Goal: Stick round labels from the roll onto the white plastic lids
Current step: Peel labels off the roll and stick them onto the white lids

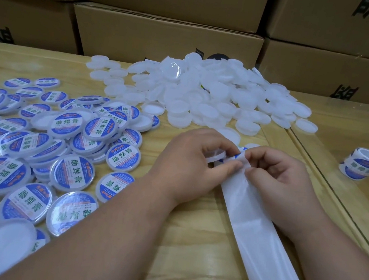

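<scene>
A heap of plain white plastic lids [208, 96] lies at the back middle of the wooden table [188, 246]. Labelled lids [36, 155] with blue-and-white round labels cover the left side. My left hand [189, 164] grips one white lid [216, 156] on edge between its curled fingers and thumb. My right hand [277, 178] pinches the end of the white backing strip [259, 243], where a blue-and-white label [238, 157] is lifting off beside the lid. The strip trails toward the near right edge. A roll of labels [361, 166] stands at the right.
Stacked cardboard boxes [169, 36] wall off the back of the table. A seam [335, 202] between table panels runs diagonally at the right, with the roll beyond it. Bare wood shows in front of my forearms.
</scene>
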Demonstrator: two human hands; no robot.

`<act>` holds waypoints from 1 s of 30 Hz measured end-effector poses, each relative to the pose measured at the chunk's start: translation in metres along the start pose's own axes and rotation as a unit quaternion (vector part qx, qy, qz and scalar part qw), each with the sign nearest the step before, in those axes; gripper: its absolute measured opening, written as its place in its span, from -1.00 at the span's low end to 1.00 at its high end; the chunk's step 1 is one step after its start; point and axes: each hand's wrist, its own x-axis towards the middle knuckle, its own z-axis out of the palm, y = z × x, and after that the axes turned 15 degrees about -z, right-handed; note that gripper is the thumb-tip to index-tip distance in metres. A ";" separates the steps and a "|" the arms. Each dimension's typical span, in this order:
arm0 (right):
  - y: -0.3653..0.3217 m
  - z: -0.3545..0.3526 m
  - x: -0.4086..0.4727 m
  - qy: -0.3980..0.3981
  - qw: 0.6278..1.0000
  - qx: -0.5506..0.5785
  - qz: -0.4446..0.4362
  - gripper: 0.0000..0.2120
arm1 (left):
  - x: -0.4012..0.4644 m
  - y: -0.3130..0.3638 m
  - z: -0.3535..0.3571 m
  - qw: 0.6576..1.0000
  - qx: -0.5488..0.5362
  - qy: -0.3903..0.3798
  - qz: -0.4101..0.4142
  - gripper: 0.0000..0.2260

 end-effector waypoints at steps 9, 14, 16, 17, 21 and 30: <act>0.003 0.001 0.000 0.001 1.000 -0.018 0.015 -0.68 | 0.001 -0.002 0.000 0.998 -0.040 0.048 -0.025 -0.90; 0.003 -0.001 0.000 -0.008 0.999 -0.027 0.041 -0.72 | 0.001 0.004 -0.001 0.983 -0.132 0.112 -0.054 -0.74; 0.003 -0.001 0.000 -0.009 0.999 -0.029 0.044 -0.73 | 0.001 0.004 -0.003 0.979 -0.147 0.129 -0.057 -0.72; 0.003 -0.001 0.000 -0.007 0.998 -0.032 0.047 -0.73 | 0.001 0.004 -0.003 0.977 -0.154 0.132 -0.059 -0.72; 0.003 0.000 0.000 -0.001 0.996 -0.056 0.068 -0.75 | 0.000 0.005 -0.004 0.972 -0.174 0.146 -0.060 -0.75; 0.000 0.004 -0.001 0.052 0.989 -0.133 -0.048 -0.79 | -0.001 0.007 -0.009 0.957 -0.225 0.165 -0.075 -0.81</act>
